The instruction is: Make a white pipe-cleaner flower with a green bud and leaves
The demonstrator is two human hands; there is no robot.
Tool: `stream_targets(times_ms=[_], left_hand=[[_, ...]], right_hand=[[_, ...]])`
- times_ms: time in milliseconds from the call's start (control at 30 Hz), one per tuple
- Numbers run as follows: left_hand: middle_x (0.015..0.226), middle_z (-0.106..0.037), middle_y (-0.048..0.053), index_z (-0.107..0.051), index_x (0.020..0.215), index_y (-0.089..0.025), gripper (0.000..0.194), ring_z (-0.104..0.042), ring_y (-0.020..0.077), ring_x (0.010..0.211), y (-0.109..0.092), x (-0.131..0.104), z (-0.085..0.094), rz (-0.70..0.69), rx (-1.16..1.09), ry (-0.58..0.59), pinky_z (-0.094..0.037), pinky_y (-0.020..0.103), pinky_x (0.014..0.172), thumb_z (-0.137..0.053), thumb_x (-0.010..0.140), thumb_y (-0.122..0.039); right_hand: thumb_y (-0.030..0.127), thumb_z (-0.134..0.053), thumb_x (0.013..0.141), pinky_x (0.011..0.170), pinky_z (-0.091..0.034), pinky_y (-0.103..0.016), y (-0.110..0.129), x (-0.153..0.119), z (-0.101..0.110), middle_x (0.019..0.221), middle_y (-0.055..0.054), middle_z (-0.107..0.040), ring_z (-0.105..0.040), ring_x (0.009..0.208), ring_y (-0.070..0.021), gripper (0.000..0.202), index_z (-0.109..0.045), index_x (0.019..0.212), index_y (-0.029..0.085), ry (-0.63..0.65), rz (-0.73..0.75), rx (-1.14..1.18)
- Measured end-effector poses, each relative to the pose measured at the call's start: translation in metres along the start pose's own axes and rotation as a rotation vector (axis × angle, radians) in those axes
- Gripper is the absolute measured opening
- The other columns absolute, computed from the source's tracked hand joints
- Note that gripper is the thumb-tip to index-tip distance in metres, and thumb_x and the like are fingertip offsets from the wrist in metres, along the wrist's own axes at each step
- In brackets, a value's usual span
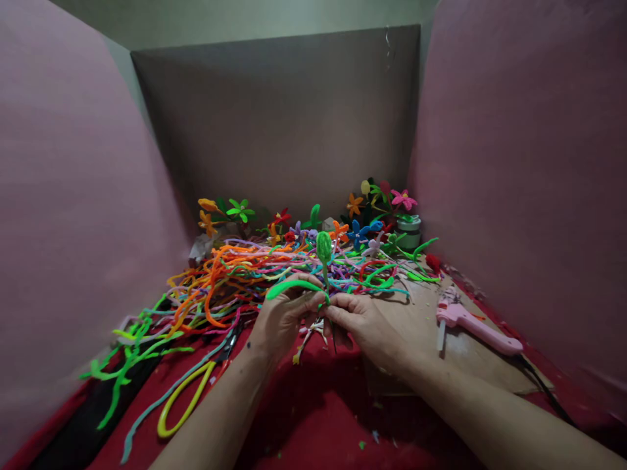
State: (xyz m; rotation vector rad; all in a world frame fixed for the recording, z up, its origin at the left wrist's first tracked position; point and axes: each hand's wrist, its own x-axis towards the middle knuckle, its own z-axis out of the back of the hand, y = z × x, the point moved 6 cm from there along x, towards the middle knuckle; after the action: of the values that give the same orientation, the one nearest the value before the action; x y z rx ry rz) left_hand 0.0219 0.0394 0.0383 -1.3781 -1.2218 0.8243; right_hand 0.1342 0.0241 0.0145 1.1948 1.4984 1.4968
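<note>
Green flower, stem pinched by left hand and right hand, has room over red cloth beside edge of cardboard.

1. Two bare arms show, a left arm and a right arm.
2. Both are wide low down and get thin near the wrist.
3. The left grip is a bare hand.
4. The right grip is a bare hand too.
5. A tiny dark spot sits by the edge of the left wrist.
</note>
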Motion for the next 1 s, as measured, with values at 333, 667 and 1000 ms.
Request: stream_targets(times_ms=[333, 667, 1000], left_hand=[[0.081, -0.064, 0.006, -0.074, 0.087, -0.028, 0.021, -0.056, 0.0181, 0.079, -0.029, -0.025, -0.013, -0.565, 0.755, 0.008, -0.044, 0.030, 0.077, -0.069, 0.068, -0.019], [0.076, -0.065, 0.003, -0.069, 0.086, -0.017, 0.026, -0.058, 0.0125, 0.064, -0.005, 0.001, 0.017, 0.006, 0.144, -0.068, -0.047, 0.024, 0.063, -0.073, 0.064, -0.030], [0.054, -0.056, -0.001, -0.070, 0.068, -0.012, 0.027, -0.047, 0.0070, 0.048, -0.003, -0.003, 0.007, 0.055, 0.105, -0.039, -0.038, 0.019, 0.048, -0.075, 0.059, -0.037]], right_hand=[[0.037, -0.054, 0.075, 0.041, -0.026, -0.021, -0.007, -0.001, 0.001, 0.048, 0.004, -0.049, -0.039, 0.039, -0.0071, 0.024, -0.054, 0.065, 0.016, -0.008, -0.006, 0.111], [0.035, -0.057, 0.075, 0.046, -0.025, -0.022, 0.009, -0.008, -0.002, 0.050, 0.004, -0.045, -0.035, 0.045, -0.0066, 0.026, -0.054, 0.058, 0.015, 0.029, 0.014, -0.046], [0.028, -0.048, 0.083, 0.048, -0.026, -0.021, -0.006, -0.008, -0.009, 0.052, 0.005, -0.037, -0.032, 0.049, -0.0067, 0.026, -0.051, 0.061, 0.015, 0.166, 0.051, -0.267]])
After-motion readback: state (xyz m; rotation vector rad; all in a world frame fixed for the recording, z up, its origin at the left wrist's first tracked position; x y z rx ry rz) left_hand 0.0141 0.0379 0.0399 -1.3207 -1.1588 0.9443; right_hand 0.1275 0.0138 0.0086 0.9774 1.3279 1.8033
